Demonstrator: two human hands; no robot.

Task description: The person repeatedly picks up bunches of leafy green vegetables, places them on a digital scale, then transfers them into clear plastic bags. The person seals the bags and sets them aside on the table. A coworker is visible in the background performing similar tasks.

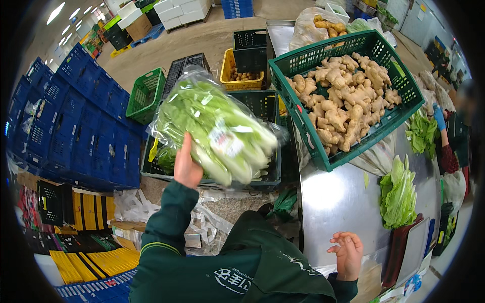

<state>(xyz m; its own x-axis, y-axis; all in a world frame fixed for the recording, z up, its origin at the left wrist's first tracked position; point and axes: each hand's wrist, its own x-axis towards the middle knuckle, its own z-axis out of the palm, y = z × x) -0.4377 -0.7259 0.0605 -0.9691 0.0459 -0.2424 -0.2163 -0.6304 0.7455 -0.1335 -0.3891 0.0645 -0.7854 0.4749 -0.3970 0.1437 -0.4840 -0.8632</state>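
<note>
My left hand grips a clear plastic bag of leafy green vegetables with white stalks, its thumb over the near side; a label sits on the bag. The bag is above a dark green crate on the floor side, with more greens inside. My right hand is over the steel table, fingers apart and slightly curled, holding nothing. A leafy lettuce-like head lies on the table beyond it. A green crate of ginger stands tilted in view at the table's far part.
Stacked blue crates rise at the left. A green crate, a black crate and a yellow crate of potatoes stand ahead. A scale-like device is at the right. Another person's blue-gloved hand touches greens.
</note>
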